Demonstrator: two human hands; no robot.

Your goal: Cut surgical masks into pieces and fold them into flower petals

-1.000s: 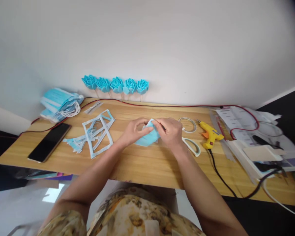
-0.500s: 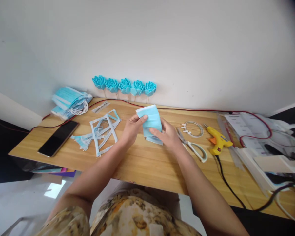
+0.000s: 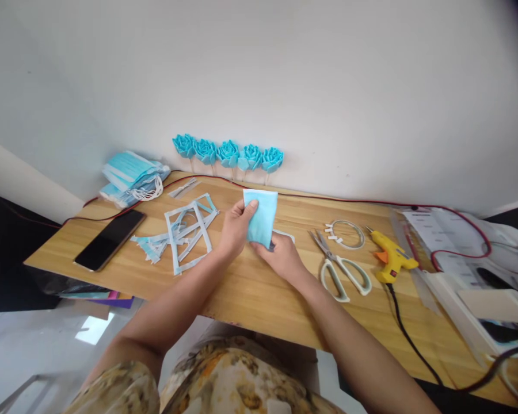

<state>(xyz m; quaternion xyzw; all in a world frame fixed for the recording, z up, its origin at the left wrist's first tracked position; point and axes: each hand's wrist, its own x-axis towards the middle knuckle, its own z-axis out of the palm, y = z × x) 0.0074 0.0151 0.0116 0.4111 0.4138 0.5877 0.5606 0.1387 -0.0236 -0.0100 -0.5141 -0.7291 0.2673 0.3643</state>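
Observation:
A folded piece of light blue face-mask fabric is held upright above the table, with a white edge along its top. My left hand pinches its left side, thumb on the front face. At its lower edge, my right hand grips the fabric between thumb and fingers; part of those fingers is hidden. Cut white and blue mask strips lie in a loose heap left of my left hand. Right of my right hand lie scissors with white handles, blades slightly apart.
Several blue fabric roses on sticks lean against the wall. A stack of face masks and a phone lie left. A tape roll, a yellow glue gun with its cord and a white power strip are right.
The fabric has turned from a tilted, loosely layered shape to a neat upright rectangle. My right hand has moved down and left to its lower edge, uncovering the scissors.

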